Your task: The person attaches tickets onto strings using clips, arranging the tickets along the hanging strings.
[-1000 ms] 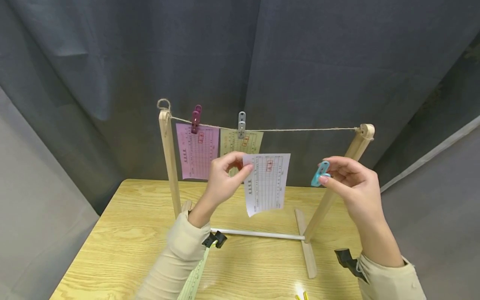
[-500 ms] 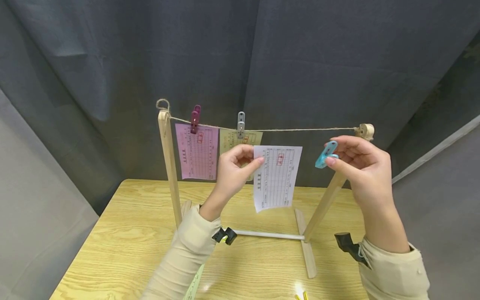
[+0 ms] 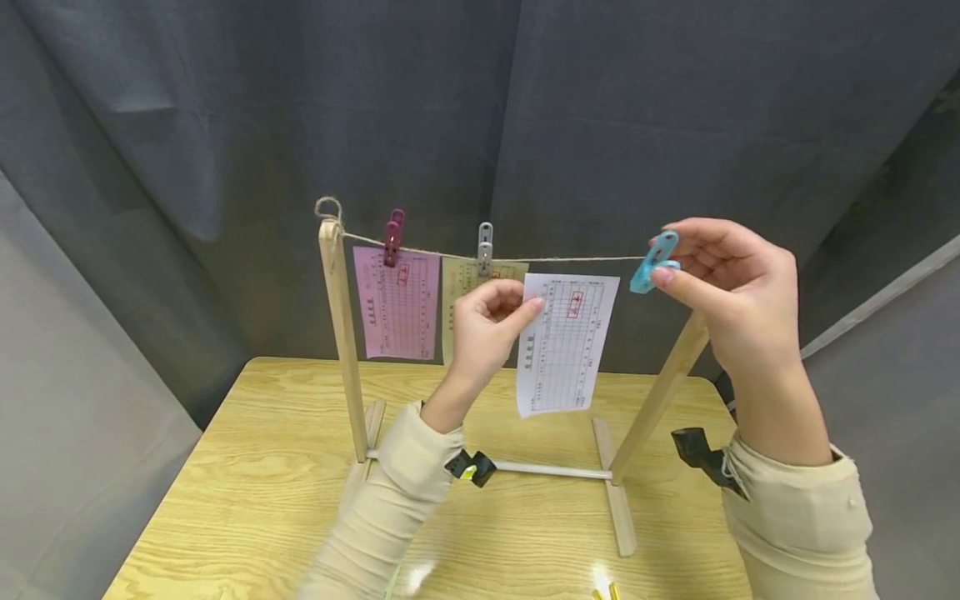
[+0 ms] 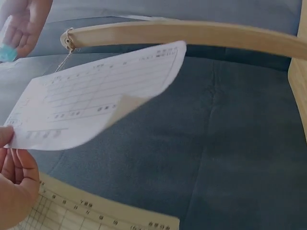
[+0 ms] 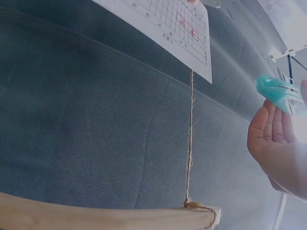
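Observation:
My left hand (image 3: 487,333) pinches the left edge of a white printed form (image 3: 566,346) with a red stamp, its top edge just below the twine line (image 3: 577,259). In the left wrist view the white form (image 4: 96,100) bends along its free side. A light blue plastic clothespin (image 3: 655,262) is pinched between thumb and fingers of my right hand (image 3: 738,292), in front of the line's right end. On the line hang a pink form (image 3: 397,308) under a maroon clothespin (image 3: 393,237) and a yellow form (image 3: 457,283) under a grey clothespin (image 3: 485,248), the yellow one partly hidden by my left hand.
The wooden stand has a left post (image 3: 343,333), a right post (image 3: 660,396) and a white crossbar (image 3: 551,470) low down. It stands on a wood-grain table (image 3: 240,500). Yellow pieces (image 3: 613,591) lie at the front edge of view. A dark curtain (image 3: 637,125) hangs behind.
Both hands have risen; the left has carried the white form up and to the right. The right has brought the light blue clothespin up to the height of the line.

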{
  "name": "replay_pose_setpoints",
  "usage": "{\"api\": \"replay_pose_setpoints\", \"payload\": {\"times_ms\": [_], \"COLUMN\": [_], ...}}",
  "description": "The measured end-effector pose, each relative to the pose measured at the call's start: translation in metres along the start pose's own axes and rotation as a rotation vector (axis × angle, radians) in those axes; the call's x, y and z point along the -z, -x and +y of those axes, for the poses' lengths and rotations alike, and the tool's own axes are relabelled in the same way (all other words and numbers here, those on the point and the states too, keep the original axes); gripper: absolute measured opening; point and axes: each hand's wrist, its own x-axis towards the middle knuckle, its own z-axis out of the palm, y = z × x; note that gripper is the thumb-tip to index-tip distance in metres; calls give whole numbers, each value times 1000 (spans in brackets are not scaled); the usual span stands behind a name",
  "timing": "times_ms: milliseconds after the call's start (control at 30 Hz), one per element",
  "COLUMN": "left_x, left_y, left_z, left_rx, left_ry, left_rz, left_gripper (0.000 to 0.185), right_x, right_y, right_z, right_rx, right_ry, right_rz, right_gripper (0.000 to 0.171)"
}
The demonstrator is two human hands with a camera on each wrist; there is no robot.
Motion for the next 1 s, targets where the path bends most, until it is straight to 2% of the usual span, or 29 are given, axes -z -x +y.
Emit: {"api": "replay_pose_setpoints", "payload": {"times_ms": [200, 333, 567, 800, 1000], "left_x": [-3, -4, -5, -6, -4], "left_y": [-2, -4, -7, -9, -10], "left_z": [-5, -7, -8, -10, -14], "left_rx": [5, -4, -2, 18, 27], "left_ry": [1, -3, 14, 29, 30], "left_rz": [33, 32, 37, 56, 53], "left_gripper": [14, 14, 14, 16, 16], "right_x": [-1, 2, 0, -1, 0], "right_y": [-11, -18, -37, -51, -54], "right_z": [2, 9, 16, 26, 33], "right_rx": [-75, -136, -244, -286, -324], "right_ry": [7, -16, 87, 30, 17], "right_rz": [-11, -51, -79, -118, -102], "right_gripper": [25, 24, 19, 16, 16]}}
